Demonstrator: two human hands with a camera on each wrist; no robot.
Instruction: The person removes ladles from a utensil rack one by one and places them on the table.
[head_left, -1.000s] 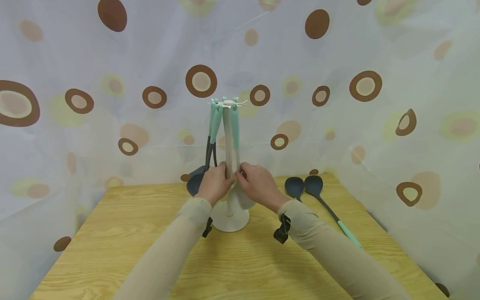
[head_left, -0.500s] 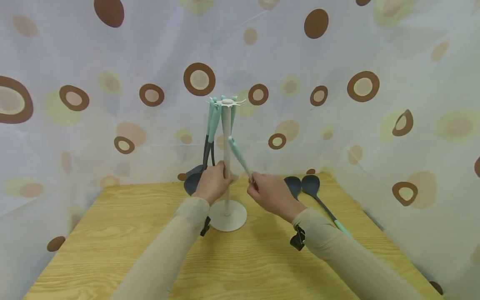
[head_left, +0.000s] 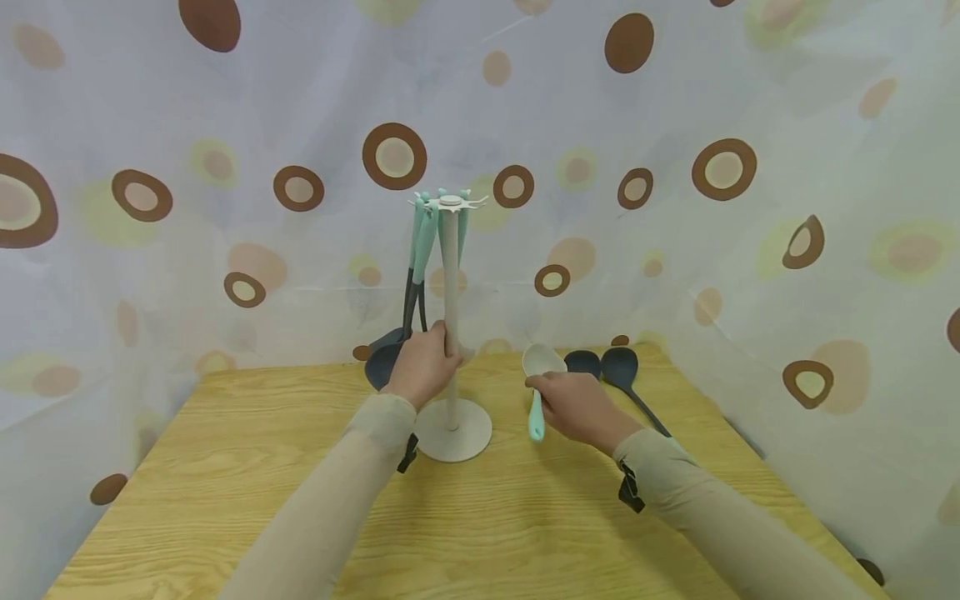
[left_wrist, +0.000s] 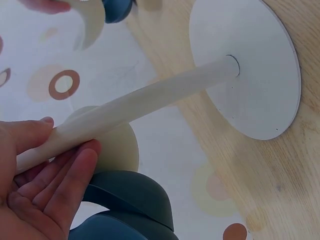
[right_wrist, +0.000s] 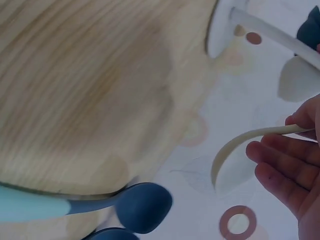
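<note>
My left hand [head_left: 423,367] grips the pole of a white utensil stand [head_left: 452,283] about midway down; the left wrist view has thumb and fingers around the pole [left_wrist: 155,97]. Between the thumb and fingers of my right hand [head_left: 583,407] is a cream-headed spoon [head_left: 542,358], its mint handle end [head_left: 536,423] pointing toward me. The right wrist view shows the curved spoon head [right_wrist: 232,152] in the air, side on. Mint-handled utensils hang from the stand's hooks, among them a dark ladle [head_left: 381,367] beside my left hand. A cream utensil head [left_wrist: 117,150] hangs behind the pole.
Two dark-headed utensils lie at the right back of the wooden table [head_left: 247,467]: a spoon [head_left: 621,367] with a mint handle and another dark head [head_left: 582,362], partly covered by my right hand. The stand's round base [head_left: 453,446] rests mid-table. A patterned curtain [head_left: 300,100] surrounds the table's back and sides.
The cream spoon has come off the stand's hook and moved right and down in my right hand, its handle tipping from upright toward me. My left hand has stayed at the pole.
</note>
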